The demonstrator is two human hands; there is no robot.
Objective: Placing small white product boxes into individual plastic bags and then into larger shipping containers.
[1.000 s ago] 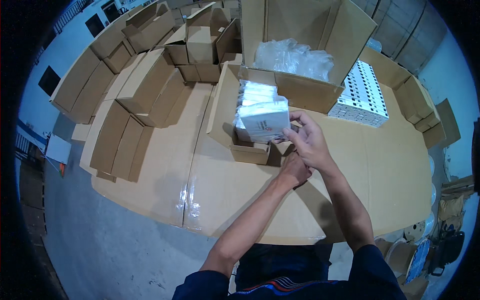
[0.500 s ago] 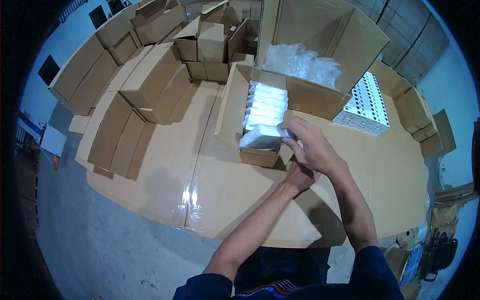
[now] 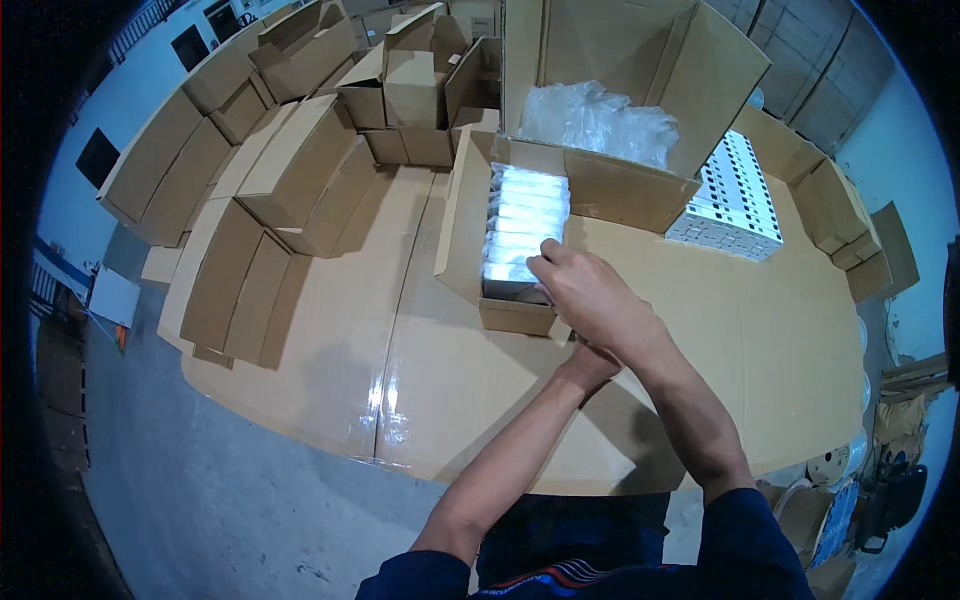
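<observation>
A small open cardboard carton (image 3: 515,316) sits on the table, filled with a row of white boxes (image 3: 525,212). My right hand (image 3: 592,298) lies over the carton's near end, its fingers curled on the nearest white box (image 3: 508,274), which sits in the row. My left hand (image 3: 590,364) is just beneath the right one, against the carton's near right corner. Its fingers are hidden by the right hand.
A large open carton (image 3: 625,195) holding a crumpled plastic bag (image 3: 598,120) stands right behind. A block of white boxes (image 3: 735,195) lies at the right. Flat and folded cartons (image 3: 290,190) crowd the left and back of the cardboard-covered table (image 3: 400,360).
My right hand carried a white box down from above the carton and set it into the near end of the row. The left hand stayed by the carton's corner.
</observation>
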